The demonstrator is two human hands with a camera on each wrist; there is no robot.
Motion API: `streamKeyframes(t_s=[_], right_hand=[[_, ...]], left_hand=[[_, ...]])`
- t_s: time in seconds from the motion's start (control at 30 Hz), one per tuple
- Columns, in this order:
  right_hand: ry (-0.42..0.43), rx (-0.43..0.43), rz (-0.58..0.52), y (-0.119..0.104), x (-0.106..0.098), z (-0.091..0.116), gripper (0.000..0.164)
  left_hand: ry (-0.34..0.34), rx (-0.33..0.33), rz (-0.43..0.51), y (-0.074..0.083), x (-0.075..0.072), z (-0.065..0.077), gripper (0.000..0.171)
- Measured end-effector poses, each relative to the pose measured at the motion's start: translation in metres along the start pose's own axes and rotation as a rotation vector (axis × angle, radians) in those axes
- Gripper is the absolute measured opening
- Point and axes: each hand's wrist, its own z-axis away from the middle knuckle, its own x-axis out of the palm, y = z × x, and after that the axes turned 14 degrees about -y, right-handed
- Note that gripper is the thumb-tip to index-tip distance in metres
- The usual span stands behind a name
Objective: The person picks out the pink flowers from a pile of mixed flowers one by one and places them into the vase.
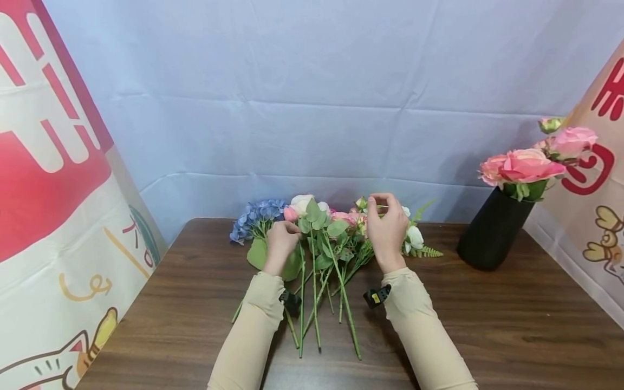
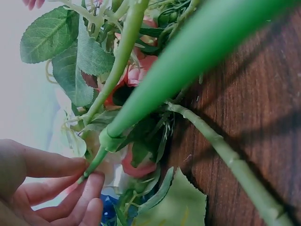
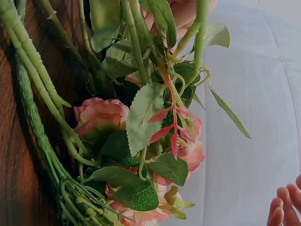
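From where I stand, the person's left hand [image 1: 283,246] pinches a green stem [image 2: 160,87] between thumb and fingers, just in from the table's back edge. The right hand [image 1: 387,230] is free, fingers loosely bent over the flowers to the right. Around and between them lies a heap of flowers [image 1: 343,218], heads by the back edge, most stems pointing to the front; a blue bloom [image 1: 258,216] sits at its left end. Near the table's [image 1: 161,325] back right corner stands a black vase [image 1: 497,230] of pink flowers [image 1: 528,165]. Red marks on the right-hand cloth [image 1: 590,189] look like lettering, cut off and unreadable to me.
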Motion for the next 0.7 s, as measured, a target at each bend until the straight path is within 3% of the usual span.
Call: streamKeyframes(t_s=[0.17,0.37,0.7], right_hand=[[0.01,-0.005,0.004,0.0,-0.001,-0.001,0.02],[0.009,-0.002,0.009,0.0,-0.001,-0.001,0.021],[0.022,0.003,0.003,-0.003,-0.004,-0.002,0.022]], left_hand=[[0.012,0.002,0.023,0.002,-0.001,0.0,0.006],[0.061,0.051,0.068,0.008,-0.006,0.002,0.008],[0.132,0.077,0.205,0.028,-0.016,0.012,0.026]])
